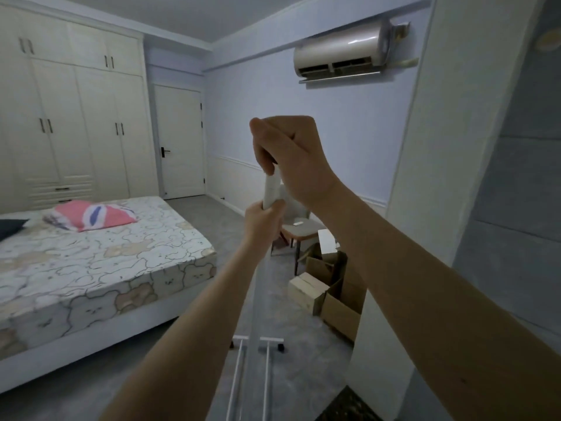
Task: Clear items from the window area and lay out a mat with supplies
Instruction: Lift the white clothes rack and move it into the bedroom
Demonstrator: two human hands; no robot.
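I hold a white upright pole (271, 189) of a wheeled rack in front of me. My right hand (291, 156) grips its top end, fingers curled round it. Just below, my left hand (262, 221) grips the same pole from the left. The pole runs blurred down to the rack's white base (267, 340), which has thin rails and a small black wheel (281, 347) on the grey floor. A dark mat corner (349, 405) shows at the bottom edge, right of the rack.
A bed (100, 262) with a patterned sheet and a pink pillow (94, 215) fills the left. Open cardboard boxes (331, 287) and a chair (299, 229) stand by the right wall. A white pillar (425, 177) rises close on the right. Wardrobe (73, 117), door (179, 141) and air conditioner (343, 50) lie beyond.
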